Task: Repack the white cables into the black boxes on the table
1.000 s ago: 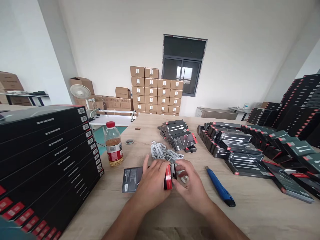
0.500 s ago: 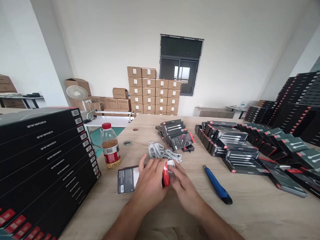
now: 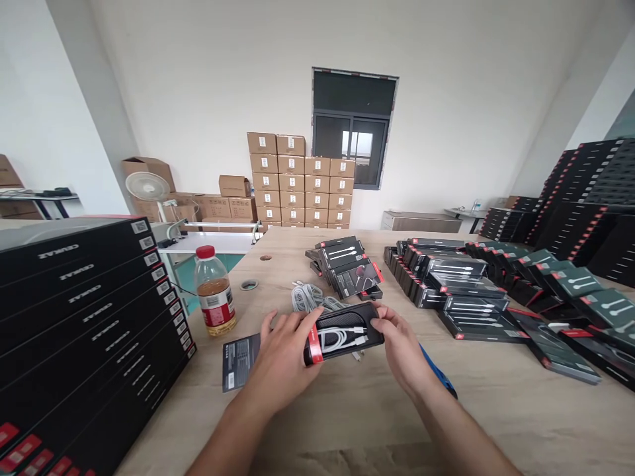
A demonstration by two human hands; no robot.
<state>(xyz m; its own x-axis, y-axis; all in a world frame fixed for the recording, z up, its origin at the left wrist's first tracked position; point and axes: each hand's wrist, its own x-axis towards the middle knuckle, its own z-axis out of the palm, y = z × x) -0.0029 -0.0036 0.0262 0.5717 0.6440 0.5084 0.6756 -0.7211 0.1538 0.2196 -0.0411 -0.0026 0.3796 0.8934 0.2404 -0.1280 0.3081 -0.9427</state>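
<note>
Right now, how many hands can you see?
2: the left hand holds the black tray by its red-banded end, the right hand by its other end. No others show.

From here I see a wood-grain counter [image 3: 322,423] bearing an upright red-capped bottle [image 3: 215,297], a grey ring [image 3: 249,289], coiled cables [image 3: 305,297], a blue utility knife [image 3: 438,371], stacked black boxes [image 3: 94,317] and piled cable boxes [image 3: 342,256].

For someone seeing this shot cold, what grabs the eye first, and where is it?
Probably the black tray in the middle foreground, held between the left hand and the right hand, with a looped white cable inside and a red band near its left end. Next, the tall stack of black boxes at the left, a red-capped bottle just right of it. Then the dark boxes crowding the table's right side.
</note>
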